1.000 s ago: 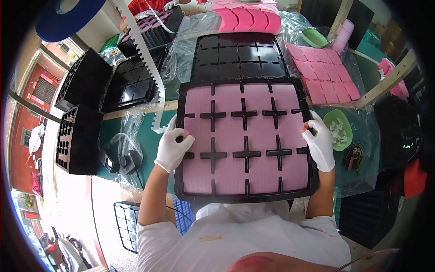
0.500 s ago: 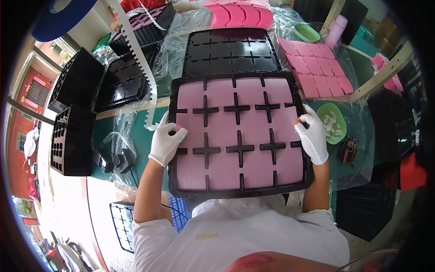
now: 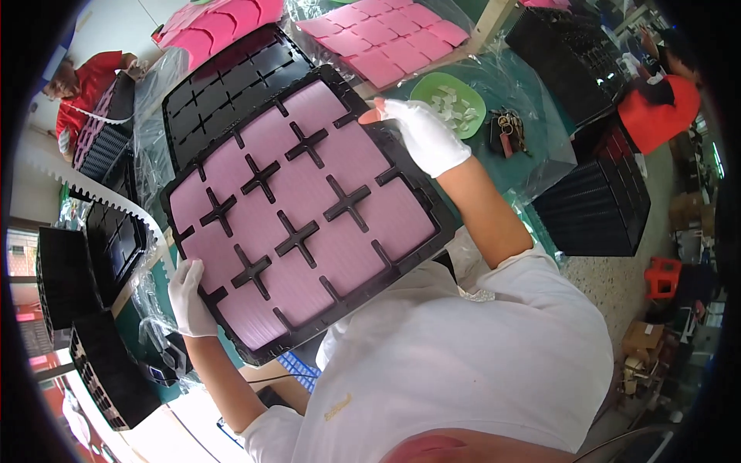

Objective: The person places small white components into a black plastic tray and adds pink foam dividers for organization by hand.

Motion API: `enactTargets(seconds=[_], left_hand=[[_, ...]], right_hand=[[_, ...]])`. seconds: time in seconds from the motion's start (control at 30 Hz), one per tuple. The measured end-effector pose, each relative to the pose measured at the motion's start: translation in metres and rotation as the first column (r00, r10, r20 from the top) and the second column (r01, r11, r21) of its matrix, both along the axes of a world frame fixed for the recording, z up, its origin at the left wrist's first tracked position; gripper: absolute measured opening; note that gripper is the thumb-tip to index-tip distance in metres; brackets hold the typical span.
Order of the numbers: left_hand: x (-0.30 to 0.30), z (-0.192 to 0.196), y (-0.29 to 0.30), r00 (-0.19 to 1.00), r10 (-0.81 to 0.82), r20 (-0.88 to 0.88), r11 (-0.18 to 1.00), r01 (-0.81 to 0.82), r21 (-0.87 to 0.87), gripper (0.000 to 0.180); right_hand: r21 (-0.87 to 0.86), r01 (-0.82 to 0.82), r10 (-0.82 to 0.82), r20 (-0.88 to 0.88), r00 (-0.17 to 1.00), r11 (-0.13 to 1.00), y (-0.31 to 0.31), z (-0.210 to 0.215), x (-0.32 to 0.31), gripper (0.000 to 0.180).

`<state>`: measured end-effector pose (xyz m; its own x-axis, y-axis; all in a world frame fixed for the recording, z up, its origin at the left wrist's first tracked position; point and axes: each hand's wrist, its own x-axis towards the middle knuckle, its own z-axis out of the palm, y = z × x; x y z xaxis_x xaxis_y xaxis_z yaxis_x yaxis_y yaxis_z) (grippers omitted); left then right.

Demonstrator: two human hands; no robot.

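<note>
A black plastic tray (image 3: 349, 299) is held tilted in front of my body. Pink foam sheet (image 3: 332, 171) lines it, and black cross-shaped dividers stand up through the foam. My left hand (image 3: 190, 299), in a white glove with bare fingertips, is closed on the tray's left edge. At the upper right edge my gloved right hand (image 3: 428, 137) grips the rim, thumb and fingertips at the border. Parts of both hands' fingers are hidden by the rim. Behind this tray another black tray (image 3: 224, 86) lies on the table.
Pink foam sheets (image 3: 386, 37) lie at the back. A green bowl (image 3: 423, 86) holds small white pieces, with keys (image 3: 507, 135) beside it. A white toothed strip (image 3: 108, 194) curves at left. Black tray stacks (image 3: 116, 378) stand at left and right. A co-worker in red (image 3: 96, 81) is at far left.
The view has swung right, so the scene looks rotated. The tray now sits slanted, its right side higher; both hands still hold its sides.
</note>
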<state>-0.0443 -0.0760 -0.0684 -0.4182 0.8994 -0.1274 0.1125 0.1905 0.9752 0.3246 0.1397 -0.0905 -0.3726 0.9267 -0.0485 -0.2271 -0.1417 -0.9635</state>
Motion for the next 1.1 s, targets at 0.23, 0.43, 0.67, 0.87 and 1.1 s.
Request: enactTargets(seconds=[0.23,0.43,0.67,0.87,1.1], left_hand=[[-0.007,-0.004,-0.006,0.957,-0.179,-0.228,0.977,0.200,0.075,0.021],[0.014,0.006,-0.003,0.999,-0.003,-0.033,0.996,0.006,0.088,0.016],[-0.004,0.003,-0.004,1.000,-0.010,0.005,0.997,0.011,-0.075,0.014],[-0.003,-0.004,-0.005,0.998,0.041,0.050,0.996,-0.037,-0.076,0.012],[0.010,-0.006,-0.003,0.989,0.126,-0.076,0.992,-0.127,-0.011,0.018]], right_hand=[[0.140,-0.077,0.058,0.134,0.989,0.987,-0.006,-0.001,0.004,0.028],[0.314,-0.124,-0.070,0.542,0.838,0.941,-0.008,0.007,0.003,0.028],[0.514,-0.302,-0.284,0.775,0.565,0.803,-0.010,0.032,0.000,0.025],[0.495,-0.430,-0.224,0.811,0.541,0.755,-0.023,0.038,0.009,0.029],[0.717,-0.368,-0.622,0.697,0.357,0.592,-0.061,0.023,-0.023,0.036]])
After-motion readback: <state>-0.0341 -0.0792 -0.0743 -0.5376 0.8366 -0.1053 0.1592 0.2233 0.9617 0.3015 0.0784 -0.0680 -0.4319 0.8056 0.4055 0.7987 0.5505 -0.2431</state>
